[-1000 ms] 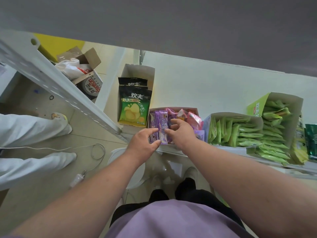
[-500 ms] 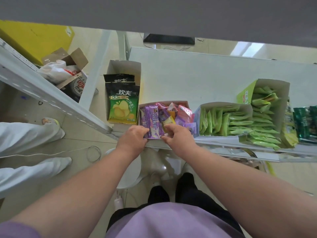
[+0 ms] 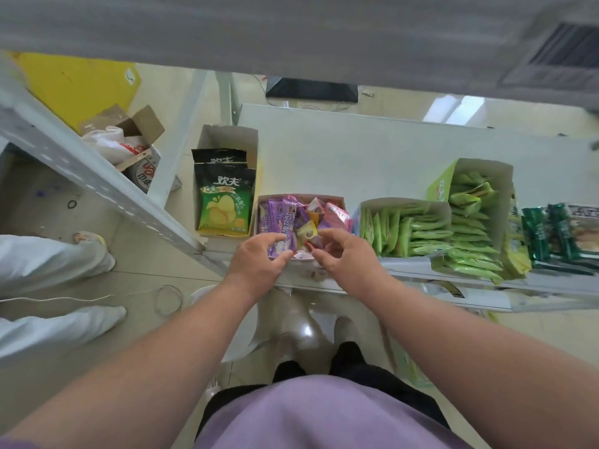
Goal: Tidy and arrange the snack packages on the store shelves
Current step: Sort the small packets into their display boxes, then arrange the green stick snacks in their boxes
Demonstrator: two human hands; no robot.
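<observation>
A small cardboard box (image 3: pixel 337 199) at the front edge of the white shelf (image 3: pixel 356 147) holds purple, pink and yellow snack packets. My left hand (image 3: pixel 256 264) pinches a purple packet (image 3: pixel 284 230) at the box's front left. My right hand (image 3: pixel 343 254) sits at the front right of the box, fingers curled over a small dark red packet (image 3: pixel 316 244); whether it grips that packet is unclear. To the left stands a box with green and black chip bags (image 3: pixel 225 202).
Right of the mixed box are two boxes of green packets (image 3: pixel 418 228) (image 3: pixel 473 202), then dark green packs (image 3: pixel 544 234). A grey shelf board (image 3: pixel 259 30) hangs overhead. A slanted rack post (image 3: pixel 97 186), a person's white-trousered legs (image 3: pixel 48 264) and a cable lie left on the floor.
Both hands drew back from inside the box to its front edge and moved slightly apart. The left hand still holds the purple packet. The view shifted, showing more of the shelf's right side.
</observation>
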